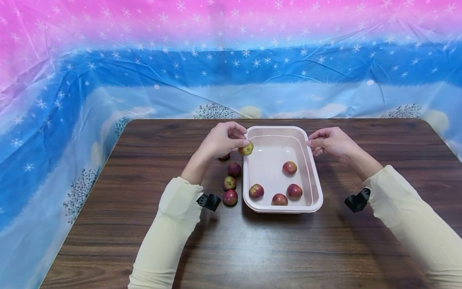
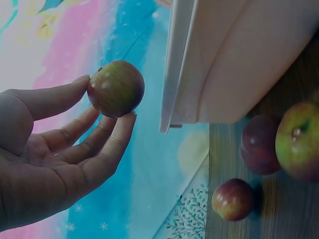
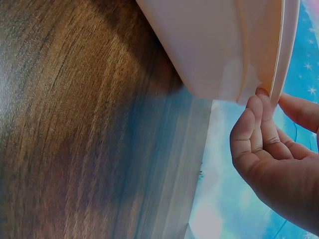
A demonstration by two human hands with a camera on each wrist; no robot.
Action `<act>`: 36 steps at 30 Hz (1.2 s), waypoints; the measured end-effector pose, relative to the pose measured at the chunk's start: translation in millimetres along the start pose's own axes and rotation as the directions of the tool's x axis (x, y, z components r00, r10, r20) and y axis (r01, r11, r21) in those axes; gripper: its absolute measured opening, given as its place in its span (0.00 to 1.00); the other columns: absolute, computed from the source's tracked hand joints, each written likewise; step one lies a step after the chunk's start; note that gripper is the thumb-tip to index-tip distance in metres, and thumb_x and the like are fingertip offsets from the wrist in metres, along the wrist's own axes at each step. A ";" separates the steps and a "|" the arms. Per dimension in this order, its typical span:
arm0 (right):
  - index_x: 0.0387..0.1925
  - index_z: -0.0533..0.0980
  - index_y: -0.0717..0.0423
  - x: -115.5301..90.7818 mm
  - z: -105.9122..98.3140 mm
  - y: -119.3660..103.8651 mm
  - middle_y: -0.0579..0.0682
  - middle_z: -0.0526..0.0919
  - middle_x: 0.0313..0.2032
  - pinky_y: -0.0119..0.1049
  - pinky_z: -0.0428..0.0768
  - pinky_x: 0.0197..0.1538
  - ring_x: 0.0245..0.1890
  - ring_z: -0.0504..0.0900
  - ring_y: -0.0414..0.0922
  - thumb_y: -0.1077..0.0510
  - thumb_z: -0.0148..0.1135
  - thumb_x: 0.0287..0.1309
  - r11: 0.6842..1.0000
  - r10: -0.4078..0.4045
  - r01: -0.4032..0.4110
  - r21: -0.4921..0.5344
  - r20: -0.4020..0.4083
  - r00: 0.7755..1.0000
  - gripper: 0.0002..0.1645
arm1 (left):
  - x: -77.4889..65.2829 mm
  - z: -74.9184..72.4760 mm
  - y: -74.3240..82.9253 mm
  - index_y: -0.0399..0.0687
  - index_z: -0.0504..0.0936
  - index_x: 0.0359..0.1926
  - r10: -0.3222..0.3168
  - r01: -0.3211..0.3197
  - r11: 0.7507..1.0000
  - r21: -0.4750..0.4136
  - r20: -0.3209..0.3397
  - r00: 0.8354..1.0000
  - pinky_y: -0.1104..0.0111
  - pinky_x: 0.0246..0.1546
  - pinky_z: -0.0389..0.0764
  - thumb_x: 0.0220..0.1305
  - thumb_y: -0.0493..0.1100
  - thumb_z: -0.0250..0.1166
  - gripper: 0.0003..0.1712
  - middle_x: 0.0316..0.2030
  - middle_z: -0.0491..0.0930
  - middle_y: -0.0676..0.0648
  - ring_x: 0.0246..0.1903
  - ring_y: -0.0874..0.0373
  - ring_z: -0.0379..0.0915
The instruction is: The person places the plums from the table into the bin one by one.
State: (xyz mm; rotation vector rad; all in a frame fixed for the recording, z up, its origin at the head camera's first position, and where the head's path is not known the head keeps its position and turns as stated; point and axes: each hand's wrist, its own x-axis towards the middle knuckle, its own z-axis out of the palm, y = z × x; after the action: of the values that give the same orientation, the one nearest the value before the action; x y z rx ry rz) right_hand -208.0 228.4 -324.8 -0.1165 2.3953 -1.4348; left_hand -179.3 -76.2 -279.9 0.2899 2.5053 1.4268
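In the head view my left hand (image 1: pixel 228 140) is above the left rim of a pale pink plastic tub (image 1: pixel 268 156). It pinches a green-and-red plum (image 1: pixel 246 148) between thumb and fingertips; the left wrist view shows this plum (image 2: pixel 117 88) held up beside the tub's wall (image 2: pixel 239 59). At the tub's right rim, my right hand (image 1: pixel 333 142) grips the edge, thumb on one side and curled fingers underneath, as the right wrist view of the hand (image 3: pixel 276 154) shows. Several plums (image 1: pixel 290 168) lie spread on the tub's floor.
Several more plums (image 1: pixel 229 197) stand in a rough column on the table just left of the tub, the farthest partly hidden by my left hand. The brown wooden table (image 1: pixel 144 180) ends at a snowflake-patterned cloth (image 1: pixel 180 72) behind it.
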 end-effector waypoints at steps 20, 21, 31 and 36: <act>0.51 0.66 0.75 -0.4 0.8 -0.8 0.50 0.79 0.27 0.38 0.79 0.35 0.26 0.78 0.41 0.60 0.55 0.61 1.000 0.004 -0.004 0.017 0.007 1.000 0.23 | 6.4 14.4 2.9 0.43 0.77 0.46 0.006 -0.004 0.998 0.070 -0.028 1.000 0.67 0.40 0.74 0.58 0.40 0.64 0.15 0.43 0.78 0.46 0.44 0.56 0.72; 0.51 0.66 0.75 -0.9 1.0 -1.2 0.50 0.78 0.27 0.38 0.79 0.35 0.26 0.78 0.41 0.60 0.55 0.61 1.000 0.005 -0.005 0.014 0.007 1.000 0.23 | 6.2 13.5 1.9 0.43 0.77 0.47 0.002 0.000 0.997 0.072 -0.025 1.000 0.67 0.41 0.74 0.58 0.40 0.64 0.15 0.43 0.78 0.46 0.44 0.55 0.72; 0.50 0.67 0.74 -3.5 1.7 -2.7 0.51 0.79 0.28 0.40 0.79 0.37 0.26 0.78 0.41 0.59 0.56 0.61 1.000 0.003 -0.003 -0.010 -0.005 1.000 0.23 | 3.9 2.8 -6.3 0.39 0.76 0.48 0.001 0.001 0.998 0.058 -0.027 1.000 0.68 0.41 0.75 0.58 0.39 0.64 0.17 0.45 0.78 0.43 0.44 0.54 0.74; 0.50 0.67 0.74 -2.6 2.0 -2.3 0.51 0.79 0.29 0.40 0.79 0.37 0.27 0.78 0.41 0.59 0.55 0.61 1.000 0.000 0.000 -0.011 -0.005 1.000 0.23 | 2.8 -3.1 -11.9 0.39 0.76 0.48 0.016 -0.013 0.997 0.077 -0.031 0.999 0.64 0.44 0.73 0.58 0.39 0.63 0.17 0.44 0.78 0.43 0.45 0.53 0.72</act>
State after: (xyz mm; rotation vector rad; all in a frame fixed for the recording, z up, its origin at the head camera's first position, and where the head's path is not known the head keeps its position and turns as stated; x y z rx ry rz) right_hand -205.1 226.2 -323.0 -0.1151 2.4076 -1.4241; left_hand -183.5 -83.8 -289.0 0.3030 2.5924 1.3524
